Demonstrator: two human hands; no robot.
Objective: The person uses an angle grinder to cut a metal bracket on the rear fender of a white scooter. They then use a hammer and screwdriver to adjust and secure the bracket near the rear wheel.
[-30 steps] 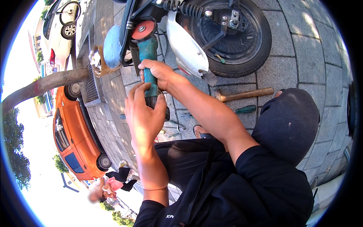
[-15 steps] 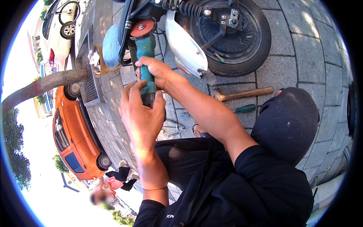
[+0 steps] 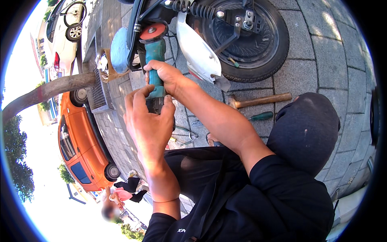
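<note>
A teal angle grinder [image 3: 155,51] with a red disc [image 3: 155,32] points away from me, its disc close beside the dark frame of a two-wheeler. My right hand [image 3: 164,76] wraps round the grinder's body. Behind it, my left hand [image 3: 147,117] straddles the black rear end, thumb on one side and index finger on the other; its other fingers are loosely bent and the palm side is hidden. Whether the disc touches the frame cannot be made out. Right of the grinder are a white curved panel [image 3: 195,48] and the black wheel [image 3: 258,44].
On the grey paving lie a wooden-handled hammer [image 3: 264,100] and a green-handled screwdriver [image 3: 261,116]. A pale blue rounded piece [image 3: 119,50] stands left of the frame. Farther left are a tree trunk [image 3: 52,89], an orange car [image 3: 84,147] and another person [image 3: 111,203].
My left hand has shifted slightly left, its fingers a little more spread at the grinder's rear. My right hand and the grinder have hardly moved.
</note>
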